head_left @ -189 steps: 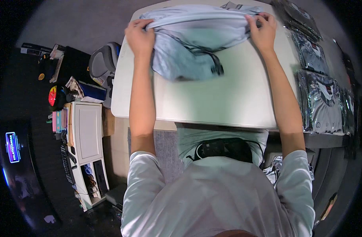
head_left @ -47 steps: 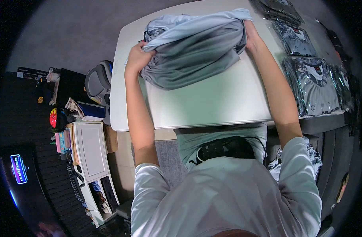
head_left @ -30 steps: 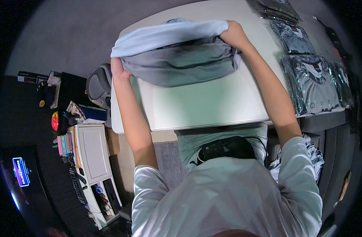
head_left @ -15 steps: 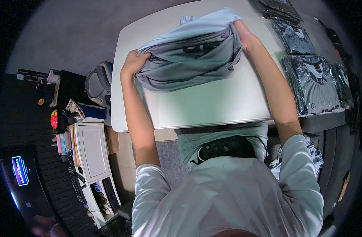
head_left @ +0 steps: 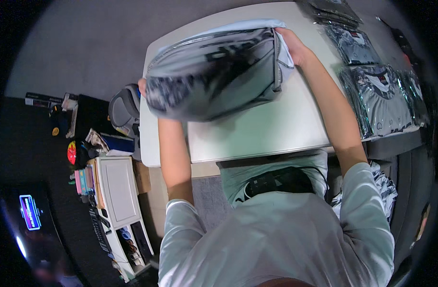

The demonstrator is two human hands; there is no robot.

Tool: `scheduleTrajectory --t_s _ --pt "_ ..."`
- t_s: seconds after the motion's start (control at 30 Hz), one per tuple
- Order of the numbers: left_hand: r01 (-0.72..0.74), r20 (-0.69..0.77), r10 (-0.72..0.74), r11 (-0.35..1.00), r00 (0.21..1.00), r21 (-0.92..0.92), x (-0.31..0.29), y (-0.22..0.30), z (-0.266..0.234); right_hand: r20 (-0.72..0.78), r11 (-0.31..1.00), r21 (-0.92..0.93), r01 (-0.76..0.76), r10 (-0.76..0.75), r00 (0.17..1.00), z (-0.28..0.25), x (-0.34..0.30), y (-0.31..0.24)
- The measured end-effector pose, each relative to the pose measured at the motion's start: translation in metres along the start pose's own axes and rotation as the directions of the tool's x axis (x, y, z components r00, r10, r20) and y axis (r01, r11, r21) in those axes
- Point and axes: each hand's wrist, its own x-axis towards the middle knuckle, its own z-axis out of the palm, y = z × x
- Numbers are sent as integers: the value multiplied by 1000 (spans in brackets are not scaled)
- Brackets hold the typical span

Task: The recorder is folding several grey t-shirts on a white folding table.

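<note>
A grey shirt (head_left: 228, 86) with black and patterned print hangs bunched between my hands over the far part of the white table (head_left: 257, 129). Motion blurs its left side, and a pale blue layer shows along its far edge. My right hand (head_left: 295, 48) grips the shirt's right end, its fingertips hidden behind the cloth. My left hand (head_left: 142, 88) is at the left end, closed on the cloth; only a bit of it shows past the edge, the rest being covered by the shirt.
Flat grey shirts in clear plastic (head_left: 384, 103) lie in stacks along the table's right side. A grey chair (head_left: 124, 107) stands by the left edge, with a white cabinet (head_left: 117, 191) nearer. A dark sofa (head_left: 410, 191) and patterned cloth (head_left: 384, 189) are at the right.
The shirt has been turned over between my hands, so its printed, seamed side now shows. My left hand has swung outward left and slipped behind the cloth; the right has stayed nearly in place.
</note>
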Motion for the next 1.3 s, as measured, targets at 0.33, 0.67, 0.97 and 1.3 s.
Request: scheduleTrajectory --t_s 0.33,0.67,0.97,1.3 --pt "104 912 -346 921 -219 375 -33 101 45 524 936 351 -8 -189 831 -66 13 -24" --pt "-398 321 -557 -19 766 917 44 102 -34 540 719 -598 354 34 841 34 -71 -59" --pt "-666 655 -471 173 591 726 36 120 -64 285 -720 -694 2 -273 919 76 -95 17" --pt "-883 907 188 367 378 292 -59 118 -52 92 -540 -813 -217 -488 868 -2 -29 33"
